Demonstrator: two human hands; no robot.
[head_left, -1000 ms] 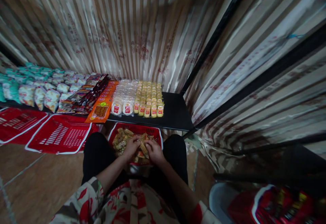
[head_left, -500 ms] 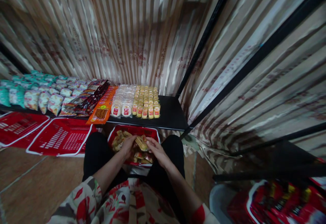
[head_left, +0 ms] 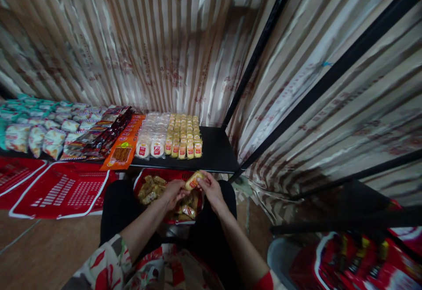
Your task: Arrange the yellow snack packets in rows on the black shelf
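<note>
Over a red basket (head_left: 138, 179) between my knees, I hold a small yellow wrapped snack packet (head_left: 194, 181) with a red label facing up. My right hand (head_left: 211, 189) pinches its right end between thumb and fingers. At the packet's left end, my left hand (head_left: 174, 193) is closed, its fingertips against the wrapper and partly hidden. More yellow snack packets (head_left: 151, 189) lie loose inside the basket, under and beside my hands. Matching yellow packets (head_left: 183, 136) stand in rows on the black shelf (head_left: 214, 149) just ahead.
Left of the yellow rows are white round packets (head_left: 150, 138), an orange bag (head_left: 121, 149), dark red bags (head_left: 105, 134) and white-and-teal bags (head_left: 54, 143). A red basket (head_left: 66, 189) sits at left. Black posts (head_left: 257, 57) and striped curtain border the shelf; red packages (head_left: 359, 259) lie lower right.
The packet has turned so its red label shows, and both hands have lifted it slightly up and right. The view has shifted a little.
</note>
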